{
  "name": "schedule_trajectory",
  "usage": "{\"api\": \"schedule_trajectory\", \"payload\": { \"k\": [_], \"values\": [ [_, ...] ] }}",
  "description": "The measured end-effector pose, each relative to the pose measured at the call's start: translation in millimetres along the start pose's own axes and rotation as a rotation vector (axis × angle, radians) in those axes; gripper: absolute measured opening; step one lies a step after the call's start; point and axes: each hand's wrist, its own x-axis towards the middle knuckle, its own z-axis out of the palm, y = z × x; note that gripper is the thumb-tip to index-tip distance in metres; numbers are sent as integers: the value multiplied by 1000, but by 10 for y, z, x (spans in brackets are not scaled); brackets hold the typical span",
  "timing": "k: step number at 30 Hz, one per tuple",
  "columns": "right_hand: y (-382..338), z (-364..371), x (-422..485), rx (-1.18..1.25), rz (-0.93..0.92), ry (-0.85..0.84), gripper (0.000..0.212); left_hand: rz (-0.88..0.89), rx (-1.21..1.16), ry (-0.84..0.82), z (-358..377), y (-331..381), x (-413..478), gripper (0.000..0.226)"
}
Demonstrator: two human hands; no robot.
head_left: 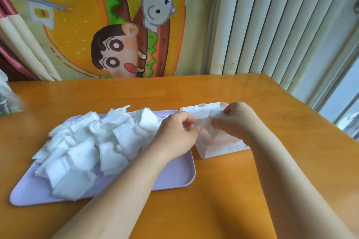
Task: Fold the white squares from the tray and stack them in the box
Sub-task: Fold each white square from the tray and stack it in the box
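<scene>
We have one white square [210, 125] pinched between both hands above the open box [223, 148], just right of the lilac tray [174, 178]; our right hand [236, 120] grips its far edge with fingertips closed on it, and our left hand [177, 134] nips the near-left edge. It looks thin, soft and almost weightless, so we judge it will flop and crease easily; best held by opposite edges or corners with light fingertip pressure. The heap of loose squares [91, 141] fills the tray's left and far side. Our hands cover most of the box, so we cannot tell how many folded pieces lie inside, nor how far this fold has got.
</scene>
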Motion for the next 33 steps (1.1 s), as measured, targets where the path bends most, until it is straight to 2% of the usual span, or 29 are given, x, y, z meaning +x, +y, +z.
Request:
{"api": "schedule_trajectory", "payload": {
  "k": [3,5,7,10,14,19,23,28,33],
  "values": [
    [12,241,55,-161,-33,-6,31,8,5,1,80,-25,31,13],
    [-7,398,83,-185,-66,-7,25,8,-31,19,100,-54,29,14],
    [-38,462,103,-180,-81,-22,21,-3,-64,27,107,-87,23,11],
    [-78,336,78,-154,-86,-136,35,-35,-112,10,94,-136,28,8],
    [-21,174,50,-5,-101,-231,28,-63,-131,20,88,-146,30,8],
    [54,305,100,-41,-193,-112,33,-82,-148,34,142,-97,2,8],
    [54,243,94,86,-235,37,15,-64,-128,22,188,-15,-33,9],
    [113,220,121,105,-182,-12,19,23,47,-3,61,-30,-185,18],
    [53,272,88,13,-215,115,16,-10,165,25,-228,-181,-327,17]
  ]
}}
